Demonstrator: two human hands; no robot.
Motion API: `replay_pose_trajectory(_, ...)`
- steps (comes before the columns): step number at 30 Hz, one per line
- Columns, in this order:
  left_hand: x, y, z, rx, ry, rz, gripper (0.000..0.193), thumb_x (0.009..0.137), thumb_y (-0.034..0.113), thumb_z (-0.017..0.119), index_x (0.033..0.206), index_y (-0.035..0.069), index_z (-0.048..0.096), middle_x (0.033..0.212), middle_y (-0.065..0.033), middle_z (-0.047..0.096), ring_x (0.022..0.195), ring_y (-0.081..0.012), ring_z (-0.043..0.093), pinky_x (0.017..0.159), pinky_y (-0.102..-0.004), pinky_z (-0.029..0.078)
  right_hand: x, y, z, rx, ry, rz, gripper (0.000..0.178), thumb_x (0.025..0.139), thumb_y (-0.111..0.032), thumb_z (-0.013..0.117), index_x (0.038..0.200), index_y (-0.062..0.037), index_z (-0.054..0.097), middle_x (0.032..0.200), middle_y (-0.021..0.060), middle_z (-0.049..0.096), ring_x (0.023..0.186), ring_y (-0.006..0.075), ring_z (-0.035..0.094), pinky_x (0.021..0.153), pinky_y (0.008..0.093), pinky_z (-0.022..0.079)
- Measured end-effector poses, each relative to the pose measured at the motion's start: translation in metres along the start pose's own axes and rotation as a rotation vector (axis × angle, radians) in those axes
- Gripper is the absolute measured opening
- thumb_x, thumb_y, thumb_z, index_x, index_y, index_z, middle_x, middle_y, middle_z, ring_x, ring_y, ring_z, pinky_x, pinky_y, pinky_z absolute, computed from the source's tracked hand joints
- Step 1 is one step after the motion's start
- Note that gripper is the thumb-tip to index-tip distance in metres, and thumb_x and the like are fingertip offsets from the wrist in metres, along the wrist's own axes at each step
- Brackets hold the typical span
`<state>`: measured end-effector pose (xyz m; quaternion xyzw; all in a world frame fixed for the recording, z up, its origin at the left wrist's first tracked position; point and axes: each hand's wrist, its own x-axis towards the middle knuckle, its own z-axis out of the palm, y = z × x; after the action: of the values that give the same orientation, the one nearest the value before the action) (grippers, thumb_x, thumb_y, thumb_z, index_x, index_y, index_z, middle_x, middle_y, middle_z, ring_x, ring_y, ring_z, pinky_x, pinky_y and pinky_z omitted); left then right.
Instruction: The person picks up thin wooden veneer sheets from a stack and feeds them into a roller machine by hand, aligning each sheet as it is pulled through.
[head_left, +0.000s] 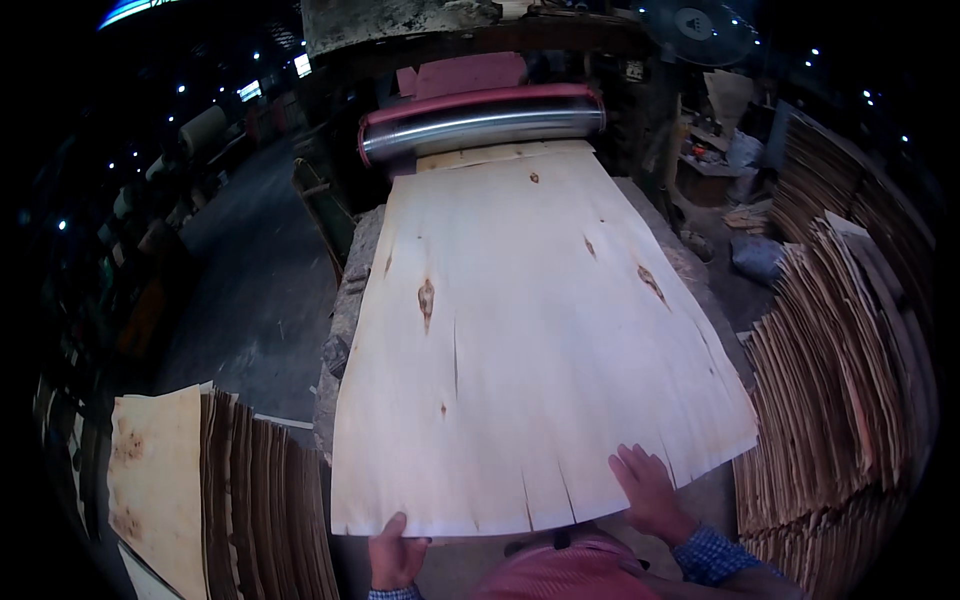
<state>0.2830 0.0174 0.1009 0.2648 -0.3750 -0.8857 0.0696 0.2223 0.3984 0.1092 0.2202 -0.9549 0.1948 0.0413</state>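
A large pale wood veneer sheet (520, 350) with dark knots and several splits along its near edge stretches away from me. Its far end lies close to a shiny metal roller (490, 127) with pinkish-red around it. My left hand (397, 558) pinches the sheet's near left corner, thumb on top and the other fingers mostly hidden below the edge. On the near right part of the sheet, my right hand (652, 492) rests with its fingers stretched out on the surface.
Stacked veneer sheets (265, 490) stand at the near left. A taller veneer stack (830, 360) rises at the right, with more sheets behind it. Dark floor (250, 270) runs along the left. A rough ledge (665, 235) shows beside the sheet's right edge.
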Motion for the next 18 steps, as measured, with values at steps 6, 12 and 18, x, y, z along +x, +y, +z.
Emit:
replay_pose_trajectory(6, -0.035, -0.009, -0.003, -0.112, 0.038, -0.049, 0.028, 0.093, 0.01, 0.053, 0.119, 0.001, 0.056, 0.104, -0.0104, 0.065, 0.092, -0.0233, 0.063, 0.079, -0.0325, 0.052, 0.0, -0.008, -0.037, -0.053, 0.001, -0.018, 0.069, 0.064, -0.007, 0.058, 0.133, -0.0081, 0.048, 0.136, 0.0178, 0.046, 0.127, 0.0426, 0.04, 0.099, 0.0556, 0.033)
replay_pose_trajectory(12, 0.052, 0.023, 0.078, -0.258, -0.277, 0.126, 0.043, 0.096, 0.029, 0.052, 0.128, 0.001, 0.044, 0.121, -0.0161, 0.057, 0.103, -0.0294, 0.061, 0.078, -0.038, 0.053, 0.095, 0.036, -0.044, 0.087, 0.127, -0.056, 0.074, 0.064, -0.003, 0.052, 0.137, -0.0106, 0.045, 0.142, 0.0182, 0.041, 0.128, 0.0437, 0.039, 0.102, 0.0572, 0.03)
replay_pose_trajectory(18, 0.101, 0.038, 0.034, 0.421, 0.088, 0.214, 0.054, 0.095, 0.031, 0.054, 0.135, -0.003, 0.04, 0.122, -0.0162, 0.058, 0.11, -0.0243, 0.058, 0.091, -0.0352, 0.047, 0.227, 0.108, 0.009, 0.064, 0.184, -0.037, 0.073, 0.071, 0.003, 0.054, 0.14, -0.0145, 0.041, 0.145, 0.0171, 0.037, 0.132, 0.0408, 0.035, 0.106, 0.0558, 0.027)
